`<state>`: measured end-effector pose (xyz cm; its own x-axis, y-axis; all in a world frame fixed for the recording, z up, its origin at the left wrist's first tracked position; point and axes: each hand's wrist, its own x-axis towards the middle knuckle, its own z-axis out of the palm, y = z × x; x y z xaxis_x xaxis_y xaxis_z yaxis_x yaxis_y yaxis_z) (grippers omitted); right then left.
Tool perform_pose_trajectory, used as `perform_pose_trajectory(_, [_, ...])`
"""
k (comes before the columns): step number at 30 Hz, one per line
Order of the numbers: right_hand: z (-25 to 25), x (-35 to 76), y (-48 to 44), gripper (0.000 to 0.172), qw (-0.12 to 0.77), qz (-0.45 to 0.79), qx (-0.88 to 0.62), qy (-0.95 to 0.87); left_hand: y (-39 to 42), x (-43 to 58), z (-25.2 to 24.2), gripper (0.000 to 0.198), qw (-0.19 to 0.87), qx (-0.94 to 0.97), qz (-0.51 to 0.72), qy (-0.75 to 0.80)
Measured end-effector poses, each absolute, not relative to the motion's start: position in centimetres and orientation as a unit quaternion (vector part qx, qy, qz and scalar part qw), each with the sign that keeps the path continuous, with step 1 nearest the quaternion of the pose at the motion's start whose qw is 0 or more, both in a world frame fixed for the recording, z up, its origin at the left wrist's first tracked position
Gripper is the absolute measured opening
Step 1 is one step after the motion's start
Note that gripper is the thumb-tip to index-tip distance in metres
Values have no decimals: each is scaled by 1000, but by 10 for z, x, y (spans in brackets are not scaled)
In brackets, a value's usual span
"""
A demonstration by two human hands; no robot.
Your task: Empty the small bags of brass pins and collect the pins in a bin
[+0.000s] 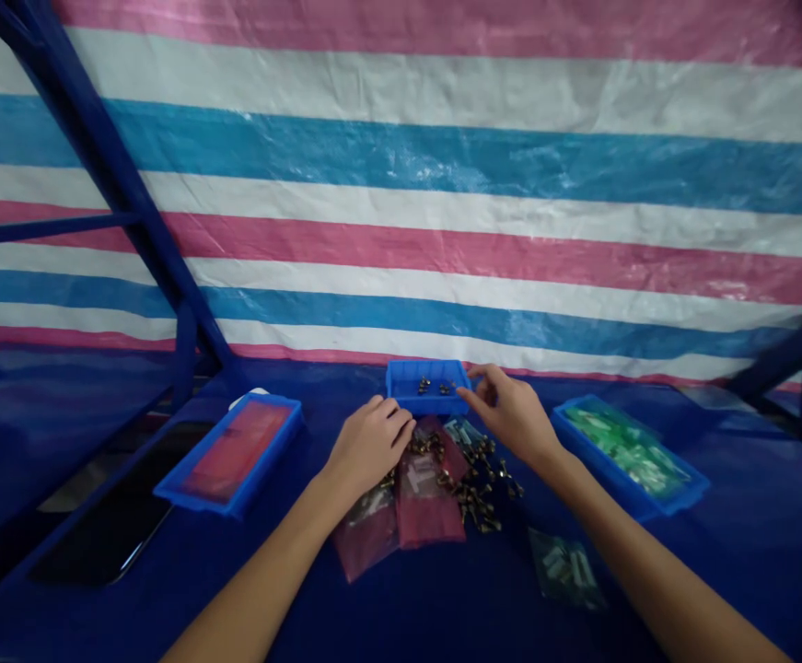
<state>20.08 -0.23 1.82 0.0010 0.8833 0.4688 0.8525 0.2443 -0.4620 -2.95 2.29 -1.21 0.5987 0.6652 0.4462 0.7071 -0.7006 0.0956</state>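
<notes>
Three blue trays in play on the dark blue tabletop (470,608): the centre tray (414,403) carries two small clusters of brassy metal pieces (424,384), too blurred for a sure count; the left tray (262,471) is stocked with red packets (241,447), the right tray (598,472) with green packets (632,447), both layered too closely to number. In comes the right hand (507,412) at the centre tray's right end, thumb and forefinger bent toward each other, but whether that grip pinches a piece, I cannot tell. Over at centre, the left hand (371,442) lies with bent fingers just below the tray's left end, its grip hiding whatever is beneath; holding or not, no telling. Below the tray, two pink bags (432,525) show pale contents, one partly covered by that hand, and beside them spreads a heap of brassy loose fittings (476,506), overlapping beyond counting. One greenish bag (566,571) of pale pieces sits lower right, and one black slab (117,516) lower left. Both forearms are cut off by the bottom edge.
</notes>
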Motion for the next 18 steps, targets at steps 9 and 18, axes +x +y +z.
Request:
perform_pose_trajectory(9, [3,245,-30,22,167,185,-575,-779,28,-36,-17,28,61,-888,-224,-396])
perform_pose_trajectory(18, [-5,235,-35,14,123,121,-554,-814,28,-35,-18,29,51,-885,-234,-398])
